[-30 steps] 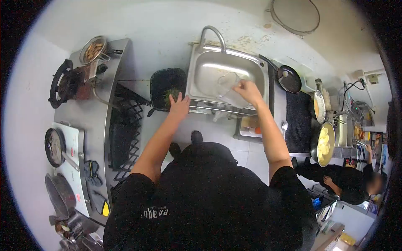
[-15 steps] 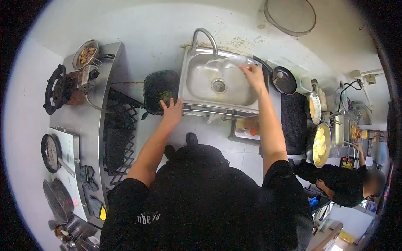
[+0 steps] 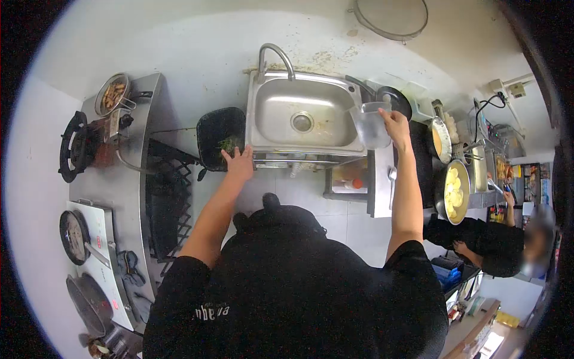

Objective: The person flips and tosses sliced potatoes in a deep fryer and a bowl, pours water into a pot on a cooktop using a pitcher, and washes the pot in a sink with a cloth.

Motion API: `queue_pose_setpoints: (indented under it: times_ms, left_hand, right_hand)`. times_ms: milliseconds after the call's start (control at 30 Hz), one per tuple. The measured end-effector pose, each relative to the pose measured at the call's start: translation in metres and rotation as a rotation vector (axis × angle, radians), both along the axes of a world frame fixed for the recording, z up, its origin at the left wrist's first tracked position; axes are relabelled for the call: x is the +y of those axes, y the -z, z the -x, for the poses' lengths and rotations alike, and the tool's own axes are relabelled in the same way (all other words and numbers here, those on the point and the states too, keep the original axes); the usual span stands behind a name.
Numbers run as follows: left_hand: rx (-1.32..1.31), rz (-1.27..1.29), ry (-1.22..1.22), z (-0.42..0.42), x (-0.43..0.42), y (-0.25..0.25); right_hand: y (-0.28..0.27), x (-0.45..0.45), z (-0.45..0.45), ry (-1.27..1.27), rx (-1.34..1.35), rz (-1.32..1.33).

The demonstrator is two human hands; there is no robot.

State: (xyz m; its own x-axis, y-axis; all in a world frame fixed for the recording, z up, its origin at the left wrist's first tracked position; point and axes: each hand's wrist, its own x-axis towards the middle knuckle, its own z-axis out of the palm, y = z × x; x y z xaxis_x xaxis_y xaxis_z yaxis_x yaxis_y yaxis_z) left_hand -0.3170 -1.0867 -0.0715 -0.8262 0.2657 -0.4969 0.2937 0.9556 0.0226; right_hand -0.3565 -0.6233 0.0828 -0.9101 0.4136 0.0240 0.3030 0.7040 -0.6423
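My right hand (image 3: pixel 396 128) grips a clear plastic container (image 3: pixel 373 124) by its rim, tilted over the right edge of the steel sink (image 3: pixel 308 148). The basin shows a round drain (image 3: pixel 302 122), and a curved faucet (image 3: pixel 276 51) rises behind it. My left hand (image 3: pixel 240 164) has its fingers spread at the sink's front left corner, beside a black bin (image 3: pixel 206 134). Green leafy scraps (image 3: pixel 228 144) lie in the bin, just beyond those fingertips.
A frying pan (image 3: pixel 394 102) and a bowl of pale yellow slices (image 3: pixel 455 191) stand to the right. A co-worker in black (image 3: pixel 478 242) is at the far right. Along the left run a burner (image 3: pixel 73 146) and a pan (image 3: pixel 73 236) on a hob.
My right hand has carried the clear container from above the basin rightward, past the sink's right edge. My left hand stays by the bin. The view has shifted slightly.
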Motion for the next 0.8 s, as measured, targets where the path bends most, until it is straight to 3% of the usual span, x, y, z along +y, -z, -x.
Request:
queue_pose_setpoints:
  times_ms: [200, 800]
  left_hand:
    - [0.035, 0.004, 0.024, -0.001, -0.001, 0.002]
    - [-0.007, 0.018, 0.036, 0.001, -0.004, -0.001]
  right_hand:
    - [-0.004, 0.004, -0.021, 0.040, -0.149, 0.146]
    - [-0.011, 0.009, -0.043, 0.106, -0.066, 0.215]
